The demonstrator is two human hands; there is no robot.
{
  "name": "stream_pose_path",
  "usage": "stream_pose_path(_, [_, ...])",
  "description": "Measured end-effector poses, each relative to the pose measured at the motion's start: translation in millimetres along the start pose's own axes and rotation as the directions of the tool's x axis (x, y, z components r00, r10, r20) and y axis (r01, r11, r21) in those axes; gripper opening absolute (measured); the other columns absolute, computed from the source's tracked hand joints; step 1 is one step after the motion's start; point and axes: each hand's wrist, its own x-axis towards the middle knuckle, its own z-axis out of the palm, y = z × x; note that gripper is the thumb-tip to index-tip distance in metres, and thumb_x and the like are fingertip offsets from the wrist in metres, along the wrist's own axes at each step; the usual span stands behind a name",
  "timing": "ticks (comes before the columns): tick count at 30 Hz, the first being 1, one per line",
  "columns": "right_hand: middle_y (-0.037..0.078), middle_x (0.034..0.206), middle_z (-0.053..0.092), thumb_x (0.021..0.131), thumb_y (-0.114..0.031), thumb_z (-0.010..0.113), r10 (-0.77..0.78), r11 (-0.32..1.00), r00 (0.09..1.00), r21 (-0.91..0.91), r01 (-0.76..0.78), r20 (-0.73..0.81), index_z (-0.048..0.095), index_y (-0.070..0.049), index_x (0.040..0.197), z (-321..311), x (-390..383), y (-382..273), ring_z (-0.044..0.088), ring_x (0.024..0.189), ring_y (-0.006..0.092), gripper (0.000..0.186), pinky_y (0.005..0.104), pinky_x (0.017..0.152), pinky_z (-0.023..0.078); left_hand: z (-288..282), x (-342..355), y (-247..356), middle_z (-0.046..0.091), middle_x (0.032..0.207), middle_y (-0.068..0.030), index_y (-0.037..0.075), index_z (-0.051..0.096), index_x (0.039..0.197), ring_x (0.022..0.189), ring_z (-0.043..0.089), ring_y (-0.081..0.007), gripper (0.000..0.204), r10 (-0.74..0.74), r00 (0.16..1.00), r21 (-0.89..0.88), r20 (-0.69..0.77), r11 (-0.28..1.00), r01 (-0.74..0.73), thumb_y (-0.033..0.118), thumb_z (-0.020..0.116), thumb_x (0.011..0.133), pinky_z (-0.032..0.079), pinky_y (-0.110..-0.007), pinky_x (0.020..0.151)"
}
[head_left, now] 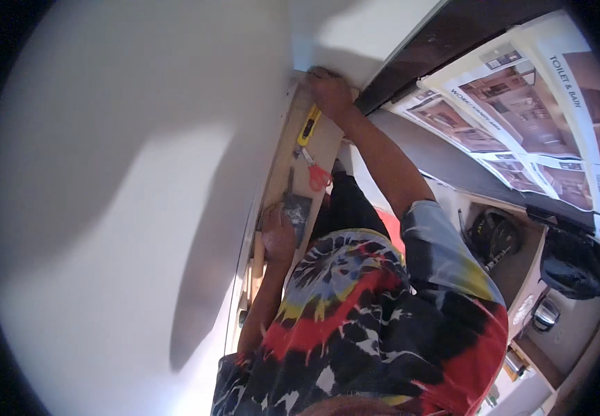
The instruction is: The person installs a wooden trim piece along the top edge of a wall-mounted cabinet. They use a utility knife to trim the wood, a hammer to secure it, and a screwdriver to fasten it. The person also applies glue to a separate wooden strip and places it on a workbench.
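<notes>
A narrow wooden ledge (pixel 280 156) runs along the white wall. At its far end, in the corner, my right hand (pixel 329 89) presses down with bent fingers; its fingertips, and whatever they may hold, are hidden. Just below that hand lies a yellow utility knife (pixel 308 126). Nearer to me are scissors with red handles (pixel 318 177). My left hand (pixel 277 229) rests on the near part of the ledge, fingers stretched out beside and touching a grey flat piece (pixel 299 212). A thin dark strip (pixel 290 179) lies just beyond that piece.
A tall white wall (pixel 126 173) stands close on the left. On the right hang printed picture sheets (pixel 515 111) beneath a dark beam (pixel 445 41). Lower right, shelves hold a black bag (pixel 574 263), a metal container (pixel 546 313) and dark gear (pixel 495 232).
</notes>
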Motion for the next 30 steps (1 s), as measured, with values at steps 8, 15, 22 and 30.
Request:
stream_pose_path(8, [0.018, 0.106, 0.065, 0.088, -0.01, 0.052, 0.146, 0.984, 0.961, -0.137, -0.115, 0.236, 0.063, -0.003, 0.104, -64, -32, 14, 0.07, 0.088, 0.0354, 0.022, 0.049, 0.076, 0.058, -4, -2, 7, 0.06, 0.112, -0.0222, 0.0, 0.061, 0.112, 0.107, 0.058, -0.0415, 0.022, 0.047, 0.994, 0.032, -0.096, 0.999, -0.044, 0.007, 0.057, 0.092, 0.051, -0.047, 0.089])
stream_pose_path(15, [0.021, 0.106, 0.064, 0.087, -0.007, 0.053, 0.046, 0.994, 0.986, -0.105, -0.029, 0.16, 0.063, 0.0, 0.103, -64, -43, 36, 0.068, 0.094, 0.0379, 0.021, 0.0463, 0.081, 0.057, -3, 4, 6, 0.062, 0.108, -0.0246, -0.003, 0.061, 0.11, 0.106, 0.058, -0.0423, 0.022, 0.016, 0.998, -0.053, -0.065, 0.998, -0.02, 0.008, 0.056, 0.092, 0.049, -0.049, 0.091])
stream_pose_path(22, [0.02, 0.104, 0.063, 0.083, -0.007, 0.057, -0.062, 0.997, 0.978, -0.029, 0.069, 0.201, 0.065, -0.001, 0.095, -53, -29, 32, 0.066, 0.092, 0.0392, 0.016, 0.0465, 0.084, 0.055, -18, 8, 8, 0.064, 0.108, -0.0257, -0.003, 0.062, 0.111, 0.102, 0.06, -0.0449, 0.023, -0.062, 0.998, 0.021, -0.01, 0.998, 0.062, 0.009, 0.057, 0.092, 0.047, -0.051, 0.093])
stream_pose_path(30, [0.017, 0.111, 0.065, 0.086, -0.009, 0.055, -0.26, 0.963, 0.906, 0.157, 0.218, 0.334, 0.068, -0.005, 0.106, -81, -60, 15, 0.062, 0.105, 0.037, 0.024, 0.0459, 0.09, 0.05, -20, 9, 4, 0.066, 0.103, -0.0196, 0.005, 0.066, 0.109, 0.1, 0.062, -0.0414, 0.021, -0.111, 0.979, -0.07, -0.174, 0.993, 0.1, 0.006, 0.056, 0.09, 0.049, -0.049, 0.091])
